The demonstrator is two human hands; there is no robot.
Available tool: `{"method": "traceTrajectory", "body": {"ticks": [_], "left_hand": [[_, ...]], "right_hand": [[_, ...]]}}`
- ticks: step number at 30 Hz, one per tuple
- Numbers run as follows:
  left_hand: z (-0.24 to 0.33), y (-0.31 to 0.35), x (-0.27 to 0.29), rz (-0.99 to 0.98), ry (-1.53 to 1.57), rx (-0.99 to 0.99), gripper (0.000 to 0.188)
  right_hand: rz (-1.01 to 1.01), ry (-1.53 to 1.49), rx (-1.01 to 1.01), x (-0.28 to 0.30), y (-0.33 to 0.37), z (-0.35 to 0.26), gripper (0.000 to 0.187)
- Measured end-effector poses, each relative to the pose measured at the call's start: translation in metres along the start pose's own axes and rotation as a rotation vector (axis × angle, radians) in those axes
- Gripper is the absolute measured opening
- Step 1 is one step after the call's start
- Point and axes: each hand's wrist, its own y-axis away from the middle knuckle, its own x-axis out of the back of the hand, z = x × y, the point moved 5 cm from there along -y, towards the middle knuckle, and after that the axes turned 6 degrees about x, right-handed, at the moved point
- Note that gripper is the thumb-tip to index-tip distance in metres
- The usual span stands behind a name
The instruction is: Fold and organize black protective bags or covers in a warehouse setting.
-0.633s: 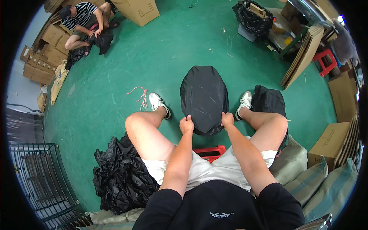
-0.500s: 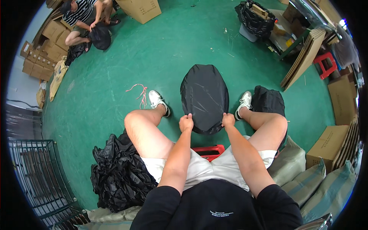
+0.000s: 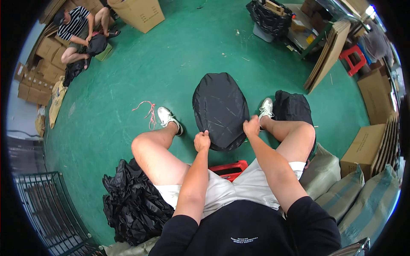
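Left hand [image 3: 202, 141] and right hand [image 3: 251, 126] are both gripping the near edge of the black oval cover [image 3: 220, 111], fingers clamped on the fabric, cover extending away from the fingers over the green floor [image 3: 171, 64] between the shoes.

Black oval cover [image 3: 220, 111] looks like thin, faintly shiny cloth, perhaps nylon; the smooth green painted floor [image 3: 179, 55] is matt
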Motion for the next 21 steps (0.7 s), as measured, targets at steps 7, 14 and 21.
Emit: {"method": "traceTrajectory", "body": {"ticks": [7,14,21], "left_hand": [[-0.006,-0.011,-0.010,0.046,-0.007,-0.125,0.043],[-0.016,-0.008,-0.020,0.010,0.065,-0.111,0.045],[-0.020,-0.010,-0.014,-0.028,0.189,-0.089,0.048]], "right_hand": [[0.350,-0.245,0.659,0.027,-0.056,-0.117,0.061],[0.154,-0.344,0.148,-0.046,-0.093,-0.071,0.056],[-0.172,-0.651,0.111,-0.062,-0.157,-0.068,0.062]]}}
